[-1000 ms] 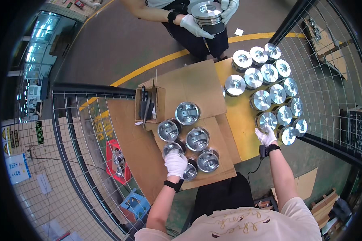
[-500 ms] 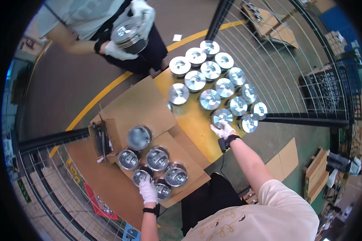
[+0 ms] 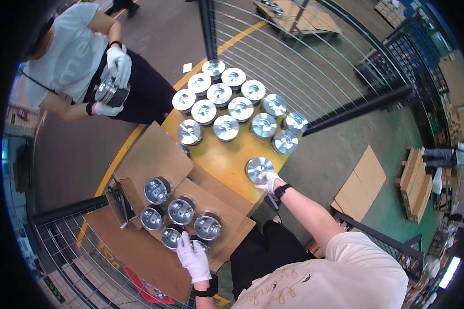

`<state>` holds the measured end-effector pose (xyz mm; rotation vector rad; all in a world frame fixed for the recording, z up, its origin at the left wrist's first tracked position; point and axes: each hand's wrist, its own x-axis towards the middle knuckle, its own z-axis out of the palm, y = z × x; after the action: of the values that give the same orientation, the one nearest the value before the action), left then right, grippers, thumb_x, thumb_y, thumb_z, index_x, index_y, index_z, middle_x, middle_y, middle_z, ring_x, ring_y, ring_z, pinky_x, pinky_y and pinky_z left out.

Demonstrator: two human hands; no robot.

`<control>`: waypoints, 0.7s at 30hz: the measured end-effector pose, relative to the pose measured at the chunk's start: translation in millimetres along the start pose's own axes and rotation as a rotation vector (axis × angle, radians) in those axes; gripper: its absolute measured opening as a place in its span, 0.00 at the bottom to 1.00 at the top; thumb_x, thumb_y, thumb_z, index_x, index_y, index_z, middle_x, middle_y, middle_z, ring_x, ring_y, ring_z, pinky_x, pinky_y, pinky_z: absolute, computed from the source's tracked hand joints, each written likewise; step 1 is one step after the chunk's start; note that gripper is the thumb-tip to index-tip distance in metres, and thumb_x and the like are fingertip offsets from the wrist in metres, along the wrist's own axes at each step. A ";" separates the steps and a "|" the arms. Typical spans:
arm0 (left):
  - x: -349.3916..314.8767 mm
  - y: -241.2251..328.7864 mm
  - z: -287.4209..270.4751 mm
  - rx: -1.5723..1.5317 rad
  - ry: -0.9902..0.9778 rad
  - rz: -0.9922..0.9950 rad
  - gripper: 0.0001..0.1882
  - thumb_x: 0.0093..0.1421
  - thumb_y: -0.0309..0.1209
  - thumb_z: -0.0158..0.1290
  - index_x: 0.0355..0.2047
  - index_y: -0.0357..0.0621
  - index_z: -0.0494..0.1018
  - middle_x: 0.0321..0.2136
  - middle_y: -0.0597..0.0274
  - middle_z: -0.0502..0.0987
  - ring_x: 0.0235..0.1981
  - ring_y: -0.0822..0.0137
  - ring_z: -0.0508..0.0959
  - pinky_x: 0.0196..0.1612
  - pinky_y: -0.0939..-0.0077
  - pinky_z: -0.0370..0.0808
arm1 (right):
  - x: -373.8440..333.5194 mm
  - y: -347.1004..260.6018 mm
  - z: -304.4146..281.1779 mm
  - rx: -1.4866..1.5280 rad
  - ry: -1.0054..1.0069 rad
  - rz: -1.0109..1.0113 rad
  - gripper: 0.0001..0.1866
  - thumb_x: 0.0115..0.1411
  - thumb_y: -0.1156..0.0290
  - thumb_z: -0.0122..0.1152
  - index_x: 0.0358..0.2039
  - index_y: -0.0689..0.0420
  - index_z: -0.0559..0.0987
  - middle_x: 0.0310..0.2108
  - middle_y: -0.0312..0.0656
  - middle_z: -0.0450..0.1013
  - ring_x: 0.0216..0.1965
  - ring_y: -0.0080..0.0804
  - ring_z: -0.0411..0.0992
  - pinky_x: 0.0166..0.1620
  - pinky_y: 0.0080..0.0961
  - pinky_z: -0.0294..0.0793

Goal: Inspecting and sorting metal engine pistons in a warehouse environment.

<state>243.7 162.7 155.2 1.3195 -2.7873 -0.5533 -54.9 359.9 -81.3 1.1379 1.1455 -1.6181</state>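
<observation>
My right hand (image 3: 268, 182), in a white glove, grips the near edge of a shiny metal piston (image 3: 258, 166). That piston rests at the near right of a yellow tabletop (image 3: 224, 165), apart from a group of several pistons (image 3: 227, 127) standing crown up. My gloved left hand (image 3: 193, 260) is open, fingers stretched out at the right edge of a piston (image 3: 170, 236) on the cardboard. Beside these fingers is another piston (image 3: 200, 243), partly hidden by the hand. Several more tilted pistons (image 3: 181, 210) lie around them, their hollow sides and pin bores partly showing.
Across the table a person in white gloves holds another piston (image 3: 111, 92). A cardboard box of dark tools (image 3: 119, 202) sits left of the pistons on the cardboard sheet (image 3: 152, 149). Wire mesh fencing (image 3: 304, 67) with a dark post (image 3: 208, 31) borders the far right side.
My right hand has drawn one piston away from the group, toward me. My left hand has slid rightward off the middle of its piston. The view has shifted; the co-worker's piston has turned.
</observation>
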 end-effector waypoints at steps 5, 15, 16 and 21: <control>-38.4 85.4 16.4 -0.363 -0.076 0.199 0.28 0.60 0.23 0.49 0.62 0.33 0.61 0.59 0.44 0.66 0.62 0.50 0.65 0.64 0.63 0.61 | -100.9 12.8 -83.0 -0.154 -0.040 0.014 0.33 0.47 0.87 0.54 0.57 0.55 0.69 0.55 0.49 0.67 0.58 0.55 0.66 0.52 0.65 0.70; -120.5 194.9 71.2 -0.767 -0.628 0.070 0.31 0.69 0.48 0.42 0.62 0.37 0.61 0.53 0.50 0.73 0.54 0.60 0.72 0.59 0.67 0.64 | -317.8 15.4 -228.4 -0.947 -0.082 -0.816 0.35 0.52 0.69 0.59 0.63 0.50 0.67 0.43 0.47 0.78 0.41 0.40 0.77 0.39 0.35 0.77; -121.6 222.0 63.5 -0.880 -0.762 0.085 0.29 0.69 0.48 0.41 0.59 0.37 0.65 0.44 0.56 0.78 0.45 0.66 0.76 0.51 0.71 0.69 | -352.7 4.6 -237.7 -1.085 -0.038 -0.843 0.34 0.53 0.65 0.58 0.63 0.51 0.66 0.43 0.54 0.77 0.41 0.48 0.77 0.42 0.38 0.76; -133.5 257.8 118.7 -1.136 -1.185 -0.262 0.25 0.64 0.50 0.51 0.45 0.38 0.74 0.28 0.63 0.78 0.29 0.73 0.75 0.31 0.77 0.72 | -446.1 -1.1 -266.1 -1.490 0.095 -1.026 0.34 0.54 0.63 0.53 0.64 0.48 0.65 0.36 0.52 0.78 0.34 0.51 0.78 0.39 0.43 0.77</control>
<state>118.5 450.2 144.7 1.1223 -1.7812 -3.0377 108.1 670.6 301.6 -0.4526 2.5056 -0.7337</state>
